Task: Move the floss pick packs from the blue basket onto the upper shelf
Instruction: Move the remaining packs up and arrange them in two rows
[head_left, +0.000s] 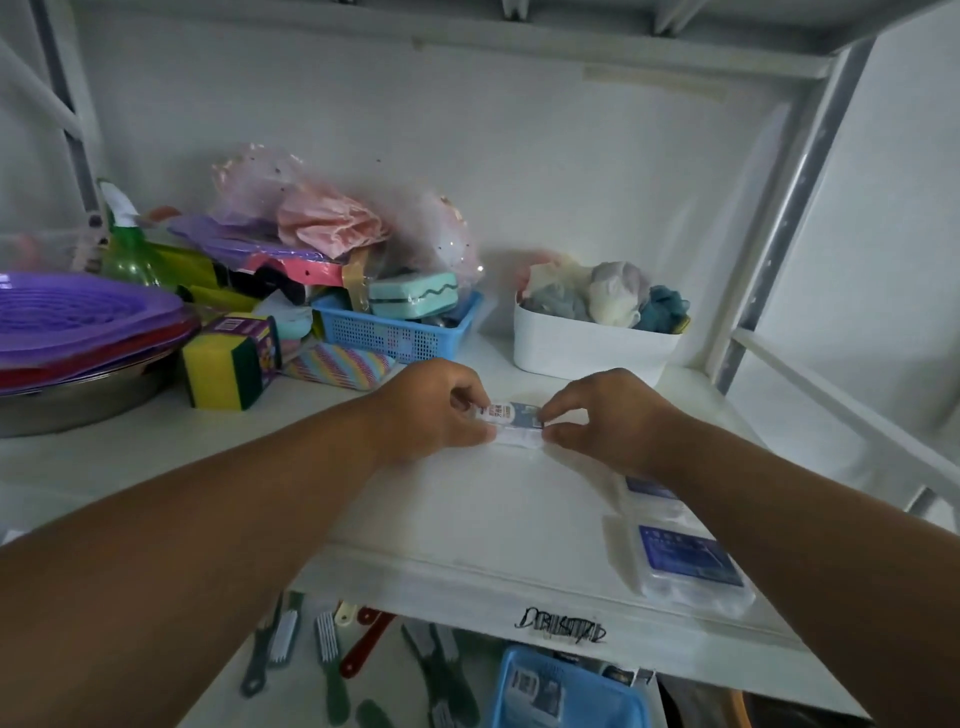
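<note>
A small clear floss pick pack (514, 422) with a blue and white label rests on the white upper shelf (467, 509). My left hand (431, 410) pinches its left end and my right hand (602, 415) pinches its right end. Two more floss pick packs lie on the shelf at the right: one (685, 564) near the front edge, another (647, 488) partly hidden behind my right forearm. Below the shelf, the blue basket (566, 691) holds at least one more pack (535, 691).
On the shelf stand a white bin (592, 348) of bath sponges, a blue mesh basket (395, 332) with toiletries, a yellow-green sponge pack (228, 364) and purple bowls (88, 322). Brushes (322, 654) lie on the lower level. A metal frame post (789, 208) rises at right.
</note>
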